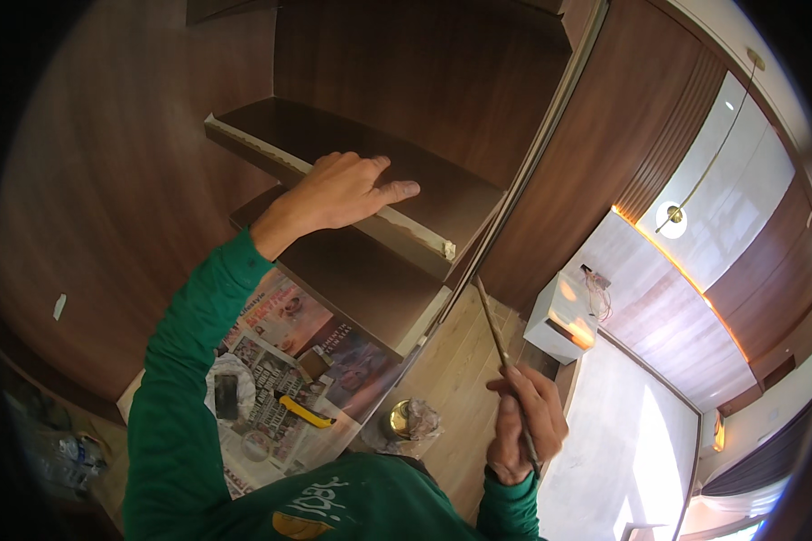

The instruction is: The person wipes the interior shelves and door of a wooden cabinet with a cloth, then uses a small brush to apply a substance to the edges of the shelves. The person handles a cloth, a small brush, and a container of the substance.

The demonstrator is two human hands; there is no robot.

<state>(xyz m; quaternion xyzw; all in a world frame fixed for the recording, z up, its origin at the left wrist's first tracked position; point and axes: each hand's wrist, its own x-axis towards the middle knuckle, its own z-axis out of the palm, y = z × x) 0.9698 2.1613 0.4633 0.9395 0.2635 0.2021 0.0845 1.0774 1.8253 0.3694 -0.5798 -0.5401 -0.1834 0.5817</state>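
Observation:
My left hand (338, 191) rests on the front edge of a dark brown shelf (424, 176), thumb stretched out and fingers apart, holding nothing. Pale tape (263, 151) with ragged edges runs along that shelf edge. My right hand (525, 419) is closed round a long thin paintbrush (493, 326). Its handle slants up and away to the left. The brush tip is close to the upright edge (489, 236) of the cabinet; I cannot tell whether they touch.
Newspaper (266, 383) covers the lower surface, with a yellow utility knife (305, 412) on it. A gold-coloured tin (404, 420) in crumpled wrapping stands beside it. Clear plastic (68, 460) lies at the lower left. A white box-like unit (559, 316) stands beyond the wood floor.

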